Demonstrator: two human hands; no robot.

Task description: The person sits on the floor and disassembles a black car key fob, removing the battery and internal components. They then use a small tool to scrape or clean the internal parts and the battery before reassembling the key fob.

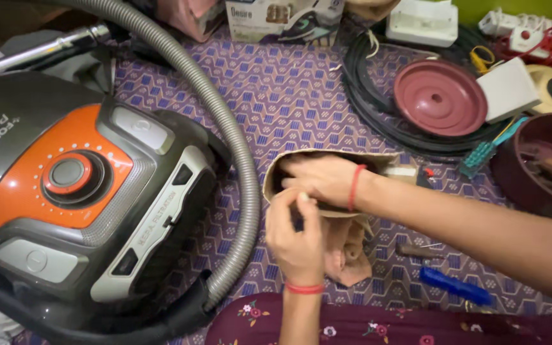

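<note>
your left hand (296, 239) pinches the near rim of the tan paper dust bag (343, 211), holding its mouth open on the purple patterned cloth (289, 96). your right hand (321, 179) reaches inside, fingers hidden, grip unclear. the grey-and-orange canister vacuum (78, 191) sits just left.

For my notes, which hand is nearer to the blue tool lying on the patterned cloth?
The left hand: the blue tool lies to its right, apart. The right hand is higher up, at the brown paper bag.

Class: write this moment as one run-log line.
left hand: grips brown bag edge | right hand: inside bag mouth | vacuum cleaner: left of bag
</note>
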